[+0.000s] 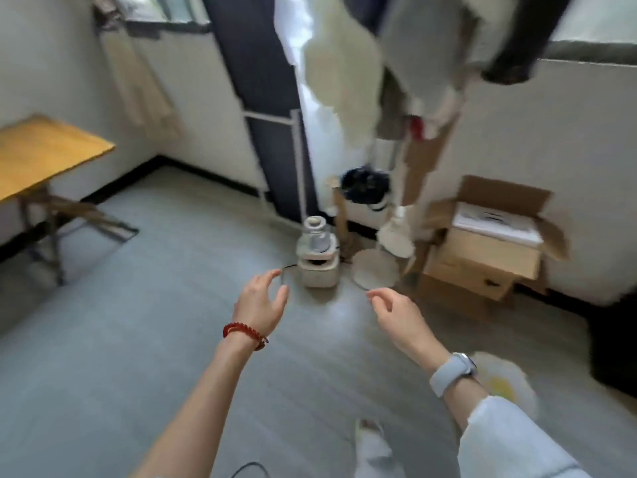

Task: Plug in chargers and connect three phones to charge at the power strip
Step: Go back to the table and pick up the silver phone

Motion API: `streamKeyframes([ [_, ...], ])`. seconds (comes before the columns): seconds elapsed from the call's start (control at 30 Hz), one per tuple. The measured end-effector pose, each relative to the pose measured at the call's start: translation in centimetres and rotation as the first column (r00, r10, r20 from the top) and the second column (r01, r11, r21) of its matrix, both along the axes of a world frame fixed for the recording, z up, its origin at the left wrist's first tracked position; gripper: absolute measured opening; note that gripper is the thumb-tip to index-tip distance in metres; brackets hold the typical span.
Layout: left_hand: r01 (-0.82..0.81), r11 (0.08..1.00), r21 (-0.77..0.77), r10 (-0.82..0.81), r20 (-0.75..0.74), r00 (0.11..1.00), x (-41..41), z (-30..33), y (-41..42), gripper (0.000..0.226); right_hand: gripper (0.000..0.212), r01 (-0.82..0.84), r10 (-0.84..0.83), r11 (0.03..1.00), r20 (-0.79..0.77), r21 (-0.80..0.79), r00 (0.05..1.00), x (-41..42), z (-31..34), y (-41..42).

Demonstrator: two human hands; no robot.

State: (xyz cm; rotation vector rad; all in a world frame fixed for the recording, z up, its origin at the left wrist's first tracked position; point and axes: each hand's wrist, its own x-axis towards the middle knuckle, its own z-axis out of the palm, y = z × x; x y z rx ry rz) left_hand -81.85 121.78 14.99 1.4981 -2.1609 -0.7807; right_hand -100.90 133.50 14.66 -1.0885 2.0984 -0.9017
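Note:
My left hand (262, 298) and my right hand (396, 315) are stretched out in front of me above the grey floor, both empty with fingers apart. The left wrist wears a red bead bracelet, the right a watch with a pale strap. No phone, charger or power strip shows in this blurred view. A dark cable end (248, 469) peeks in at the bottom edge by my left arm. A thin dark cord (286, 270) loops on the floor just beyond my left fingers.
A white appliance (317, 257) stands on the floor ahead. A fan base (375, 269) and open cardboard boxes (482, 243) lie to its right. A wooden folding table (44, 150) stands at the left wall. Clothes (344, 63) hang overhead.

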Motion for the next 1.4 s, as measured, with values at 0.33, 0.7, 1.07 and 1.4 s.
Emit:
streamKeyframes([
  [0.33, -0.377, 0.925, 0.036, 0.376, 0.027, 0.926, 10.4, -0.5, -22.3, 0.041, 0.03, -0.487, 0.487, 0.873, -0.103, 0.025, 0.867, 8.5, -0.7, -30.1],
  [0.7, -0.737, 0.675, 0.034, 0.738, -0.012, 0.675, 27.9, -0.6, -39.7, 0.04, 0.031, -0.794, 0.79, 0.608, -0.114, 0.015, 0.602, 27.6, -0.1, -57.4],
  [1.07, -0.814, 0.581, 0.024, 0.814, -0.049, 0.579, 52.1, 0.6, -64.0, 0.04, 0.031, -0.874, 0.864, 0.486, -0.16, 0.015, 0.477, 52.0, 0.7, -83.8],
  [1.4, -0.786, 0.617, 0.047, 0.787, -0.04, 0.615, 66.1, -0.8, -85.5, 0.041, 0.031, -0.867, 0.852, 0.498, -0.175, -0.019, 0.493, 66.4, -0.4, -104.4],
])
